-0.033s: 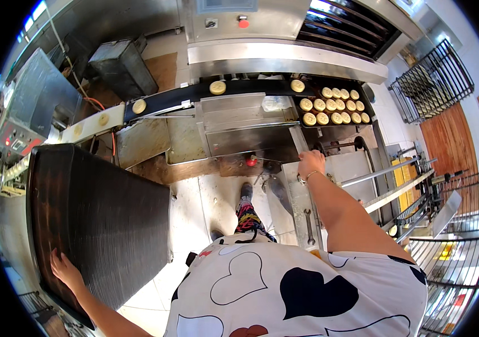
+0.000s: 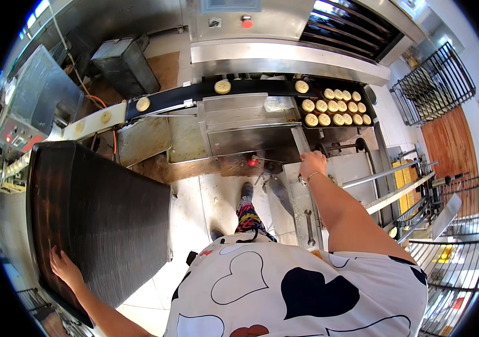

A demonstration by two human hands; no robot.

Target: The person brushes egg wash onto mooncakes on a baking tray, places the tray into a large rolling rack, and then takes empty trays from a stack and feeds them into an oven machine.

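Observation:
My left hand (image 2: 66,265) rests with fingers apart on the tall stack of dark baking trays (image 2: 107,213) at the lower left. My right hand (image 2: 311,165) has its fingers curled over the edge of a steel machine frame (image 2: 298,139), above a loose wrench (image 2: 310,227). Beyond it, a dark tray (image 2: 338,126) holds several rows of round pale patterned pastries (image 2: 338,119). It sits at the end of a dark conveyor belt (image 2: 253,87), which carries more spaced pastries (image 2: 222,87). A pale belt (image 2: 90,123) feeds in from the left.
A steel oven housing (image 2: 256,25) stands beyond the conveyor. A machine with red lights (image 2: 37,101) and a metal bin (image 2: 124,67) are at the left. Wire racks (image 2: 430,81), a wooden board (image 2: 450,146) and steel rods (image 2: 380,174) are at the right.
The whole view has shifted very slightly, with the oven and conveyor appearing a little further right. Both my hands stay in the same places.

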